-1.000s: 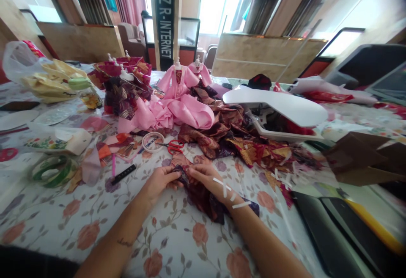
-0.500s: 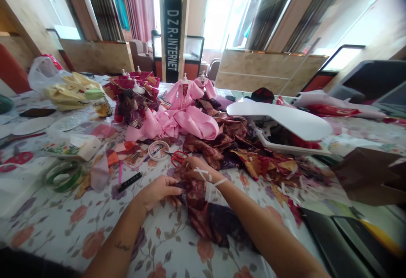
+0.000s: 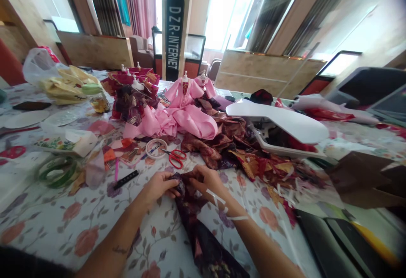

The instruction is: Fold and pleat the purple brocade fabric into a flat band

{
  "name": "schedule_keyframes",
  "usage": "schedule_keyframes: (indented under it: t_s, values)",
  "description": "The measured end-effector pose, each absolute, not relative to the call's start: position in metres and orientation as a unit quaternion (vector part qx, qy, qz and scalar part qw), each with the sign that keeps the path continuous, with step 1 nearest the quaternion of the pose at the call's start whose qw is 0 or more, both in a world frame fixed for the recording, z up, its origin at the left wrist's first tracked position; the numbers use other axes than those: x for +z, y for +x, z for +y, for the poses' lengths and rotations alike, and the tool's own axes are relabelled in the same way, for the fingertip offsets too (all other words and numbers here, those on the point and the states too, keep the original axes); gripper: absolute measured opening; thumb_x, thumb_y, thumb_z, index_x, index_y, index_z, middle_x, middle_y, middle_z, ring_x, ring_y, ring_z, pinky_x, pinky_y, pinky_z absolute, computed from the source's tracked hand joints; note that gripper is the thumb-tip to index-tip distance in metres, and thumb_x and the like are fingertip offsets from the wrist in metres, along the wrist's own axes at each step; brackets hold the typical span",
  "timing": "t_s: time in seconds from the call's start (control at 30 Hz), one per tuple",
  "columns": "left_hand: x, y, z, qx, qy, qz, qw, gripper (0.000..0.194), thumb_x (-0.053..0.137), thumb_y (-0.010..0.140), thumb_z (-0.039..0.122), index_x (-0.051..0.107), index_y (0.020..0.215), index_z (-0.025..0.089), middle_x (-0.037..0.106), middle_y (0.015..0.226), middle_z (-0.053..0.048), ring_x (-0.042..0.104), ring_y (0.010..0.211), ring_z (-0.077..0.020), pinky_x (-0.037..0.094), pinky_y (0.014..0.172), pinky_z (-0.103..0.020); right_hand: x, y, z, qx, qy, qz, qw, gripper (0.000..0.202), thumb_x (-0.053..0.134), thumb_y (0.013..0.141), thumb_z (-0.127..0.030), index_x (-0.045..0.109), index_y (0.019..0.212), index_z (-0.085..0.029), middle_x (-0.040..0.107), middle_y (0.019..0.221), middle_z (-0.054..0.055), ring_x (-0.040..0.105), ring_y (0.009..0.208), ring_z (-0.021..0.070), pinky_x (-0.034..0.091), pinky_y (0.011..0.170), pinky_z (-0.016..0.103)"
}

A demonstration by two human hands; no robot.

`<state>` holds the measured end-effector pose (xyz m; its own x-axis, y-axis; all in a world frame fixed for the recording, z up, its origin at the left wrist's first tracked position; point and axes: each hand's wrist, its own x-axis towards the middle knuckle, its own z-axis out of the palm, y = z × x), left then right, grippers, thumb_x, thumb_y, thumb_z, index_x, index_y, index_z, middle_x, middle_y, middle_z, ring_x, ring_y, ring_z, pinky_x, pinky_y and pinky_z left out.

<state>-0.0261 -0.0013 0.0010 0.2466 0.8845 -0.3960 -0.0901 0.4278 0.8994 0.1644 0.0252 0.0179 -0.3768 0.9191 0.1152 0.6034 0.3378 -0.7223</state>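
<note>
A dark maroon patterned cloth (image 3: 203, 231) hangs from both hands and trails down toward the near edge of the view. My left hand (image 3: 161, 187) pinches its upper left end between thumb and fingers. At the upper right end, my right hand (image 3: 206, 180) is closed on the same cloth. White strips of tape (image 3: 216, 197) cling to my right wrist. Just beyond the hands lie red-handled scissors (image 3: 176, 158), beside a white ring (image 3: 156, 148). A black bar-shaped piece (image 3: 126, 179) rests left of my left hand.
Pink satin cloth (image 3: 193, 122) and small dressed figures (image 3: 185, 89) stand behind. Fabric scraps (image 3: 269, 168) and a white board (image 3: 275, 117) lie to the right. Green tape rolls (image 3: 58, 172) sit on the left, a black folder (image 3: 336, 244) at the lower right.
My right hand has moved off the scissors' handles and sits slightly right and lower. The cloth has shifted and now hangs longer and narrower toward me.
</note>
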Motion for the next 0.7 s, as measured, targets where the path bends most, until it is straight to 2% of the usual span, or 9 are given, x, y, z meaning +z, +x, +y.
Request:
schedule_keyframes:
  t_s: [0.1,0.2,0.27,0.4,0.57,0.7]
  values:
    - [0.003,-0.028,-0.001,0.359,0.406,0.496,0.678,0.025,0.072,0.063,0.029,0.062,0.077,0.011,0.067,0.063,-0.002,0.064,0.051,-0.0126,0.042,0.043,-0.018,0.032,0.16,0.032,0.359,-0.444,-0.788,0.231,0.022,0.058,0.07,-0.01,0.059,0.09,-0.018,0.047,0.056,-0.007,0.043,0.052,0.0085,0.031,0.05,0.019]
    - [0.009,-0.032,-0.002,0.34,0.427,0.494,0.677,0.021,0.07,0.064,0.028,0.061,0.075,0.012,0.066,0.061,0.0,0.062,0.05,-0.0119,0.037,0.039,-0.017,0.047,0.158,0.04,0.464,-0.375,-0.781,0.182,0.043,0.054,0.072,-0.009,0.054,0.114,-0.019,0.047,0.058,-0.008,0.041,0.05,0.0076,0.029,0.047,0.017]
    - [0.012,-0.035,-0.003,0.32,0.438,0.495,0.678,0.019,0.068,0.065,0.027,0.06,0.074,0.013,0.065,0.059,0.0,0.059,0.046,-0.0109,0.033,0.037,-0.017,0.052,0.158,0.045,0.522,-0.321,-0.775,0.156,0.042,0.053,0.073,-0.009,0.057,0.113,-0.018,0.05,0.062,-0.006,0.041,0.051,0.0071,0.031,0.047,0.017]
    - [0.016,-0.042,-0.004,0.286,0.452,0.498,0.683,0.018,0.067,0.068,0.028,0.06,0.075,0.013,0.064,0.052,0.0,0.051,0.037,-0.0078,0.027,0.034,-0.017,0.047,0.16,0.051,0.629,-0.271,-0.72,0.117,0.022,0.058,0.075,-0.019,0.062,0.096,-0.014,0.055,0.063,-0.004,0.049,0.051,0.0081,0.037,0.047,0.018]
    - [0.015,-0.05,-0.005,0.272,0.477,0.458,0.699,0.024,0.068,0.068,0.03,0.064,0.083,0.012,0.066,0.061,-0.002,0.059,0.049,-0.0115,0.034,0.038,-0.017,0.034,0.164,0.057,0.75,-0.21,-0.613,0.128,0.031,0.068,0.074,-0.029,0.058,0.098,-0.013,0.064,0.07,0.0,0.06,0.059,0.0106,0.044,0.054,0.019]
    - [0.013,-0.053,-0.004,0.266,0.49,0.461,0.691,0.021,0.065,0.07,0.029,0.064,0.083,0.012,0.067,0.061,-0.003,0.055,0.046,-0.0099,0.031,0.038,-0.017,0.034,0.165,0.058,0.784,-0.168,-0.586,0.118,0.038,0.071,0.073,-0.033,0.058,0.102,-0.011,0.068,0.081,0.007,0.065,0.071,0.0136,0.047,0.064,0.023]
